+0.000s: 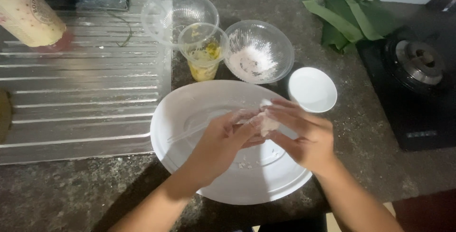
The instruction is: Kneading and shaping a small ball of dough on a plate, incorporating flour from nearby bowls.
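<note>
So the fingertips of both hands were pinched around a small pale dough lump, soft and floury looking, the kind of thing that sags if you don't cup it. The left hand came in from about 7 o'clock with its fingers curled and closed on the lump's near side, and the right hand came from 5 o'clock, fingers wrapped over the top and far side, so neither hand was loose; both were gripping the same piece between them. It was held just above the big white plate, probably so crumbs dropped there instead of on the counter, and a few white bits did lie on the plate under the hands. The plate looked smooth and glossy, round, with a shallow rim, and something thin and clear lay across it at 9 o'clock, too faint to say what. Out at 12 o'clock from the hands sat a clear plastic bowl dusted with white powder, a clear cup with yellowish mush at 11, and an empty clear bowl behind that, all within easy reach. A small white saucer sat at 1 o'clock, touching nothing. The dark speckled stone counter ran underneath, a ridged steel drainboard at 9 to 10, folded green leaves at 1, a gas burner at 2.
</note>
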